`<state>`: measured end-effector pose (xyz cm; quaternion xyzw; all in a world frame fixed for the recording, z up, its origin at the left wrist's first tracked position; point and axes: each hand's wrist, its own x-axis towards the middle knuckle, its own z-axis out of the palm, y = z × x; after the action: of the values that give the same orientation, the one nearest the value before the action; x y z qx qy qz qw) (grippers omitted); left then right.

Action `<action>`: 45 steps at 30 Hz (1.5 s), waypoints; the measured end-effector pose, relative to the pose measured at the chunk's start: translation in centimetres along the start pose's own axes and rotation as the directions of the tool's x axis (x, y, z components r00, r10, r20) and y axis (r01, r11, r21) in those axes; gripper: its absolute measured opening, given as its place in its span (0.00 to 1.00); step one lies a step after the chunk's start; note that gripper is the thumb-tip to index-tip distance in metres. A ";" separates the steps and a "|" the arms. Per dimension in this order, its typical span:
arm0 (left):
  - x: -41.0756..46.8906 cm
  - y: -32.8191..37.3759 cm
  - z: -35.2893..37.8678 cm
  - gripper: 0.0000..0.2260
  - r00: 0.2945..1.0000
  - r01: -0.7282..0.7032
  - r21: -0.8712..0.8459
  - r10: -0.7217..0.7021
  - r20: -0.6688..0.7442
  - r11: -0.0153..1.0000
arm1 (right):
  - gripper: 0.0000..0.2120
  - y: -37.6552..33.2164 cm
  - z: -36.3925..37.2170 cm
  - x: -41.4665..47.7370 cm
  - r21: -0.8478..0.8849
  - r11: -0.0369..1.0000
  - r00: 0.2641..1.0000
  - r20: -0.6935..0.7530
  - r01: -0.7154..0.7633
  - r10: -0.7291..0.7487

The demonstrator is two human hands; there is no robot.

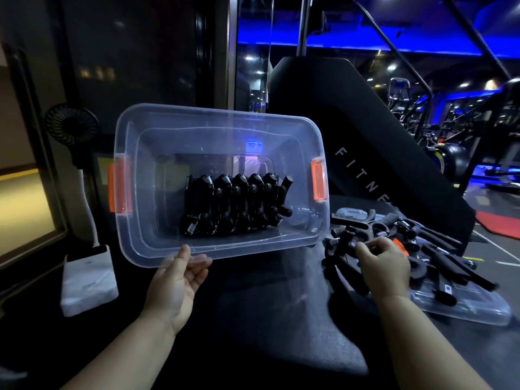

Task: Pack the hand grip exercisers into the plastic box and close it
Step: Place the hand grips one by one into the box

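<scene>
A clear plastic box point(132, 243) with orange latches point(318, 181) is tipped up toward me, its opening facing the camera. Several black hand grip exercisers point(235, 205) with metal springs stand in a row inside it. My left hand point(177, 280) holds the box's near rim, thumb on top and fingers under. To the right, my right hand point(384, 267) has its fingers curled round a black exerciser point(343, 249) at the edge of a loose pile point(439, 249). The clear lid point(464, 305) lies flat under that pile.
A black padded gym bench point(365, 142) marked FITNE rises behind the pile. A white block point(87, 282) and a small black fan point(71, 123) stand at the left. Gym machines fill the blue-lit background at right.
</scene>
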<state>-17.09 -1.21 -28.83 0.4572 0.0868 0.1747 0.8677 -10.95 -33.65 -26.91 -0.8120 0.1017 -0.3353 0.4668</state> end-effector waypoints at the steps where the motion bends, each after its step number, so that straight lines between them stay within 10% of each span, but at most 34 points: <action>1: 0.0 0.0 0.0 0.10 1.000 -0.001 0.003 0.001 0.002 1.000 | 0.07 -0.1 0.0 -0.1 0.002 1.000 1.000 0.021 -0.015 0.015; 11: -0.1 0.0 0.0 0.11 1.000 0.001 0.005 -0.001 0.007 1.000 | 0.20 -1.7 -0.4 -0.7 0.358 0.911 0.903 0.429 -0.204 0.033; 19: 0.3 -0.1 -0.1 0.11 1.000 0.004 0.010 -0.004 0.020 1.000 | 0.33 -1.0 -1.5 0.7 0.244 0.876 0.707 0.692 -0.416 0.143; 26: 0.1 0.0 -0.1 0.11 0.999 -0.008 0.024 0.008 0.034 1.000 | 0.17 -1.5 0.9 1.3 0.148 0.898 0.746 0.621 -0.414 0.241; 31: 0.2 0.0 0.0 0.14 0.999 -0.014 0.026 0.013 0.037 1.000 | 0.33 -1.8 2.3 2.4 0.019 0.987 0.829 0.546 -0.158 0.122; 37: 0.2 -0.1 -0.1 0.15 0.999 -0.015 0.027 0.014 0.043 1.000 | 0.08 -1.3 2.8 2.6 -0.034 0.997 0.841 0.537 -0.062 0.071; 45: 0.1 -0.1 -0.1 0.11 1.000 -0.003 0.004 0.003 0.030 1.000 | 0.12 -0.8 2.6 2.0 0.017 0.998 0.913 0.404 0.057 -0.059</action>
<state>-17.00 -1.18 -28.93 0.4617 0.0731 0.1691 0.8677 -7.87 -32.37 -26.27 -0.8651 -0.0218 -0.1744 0.4697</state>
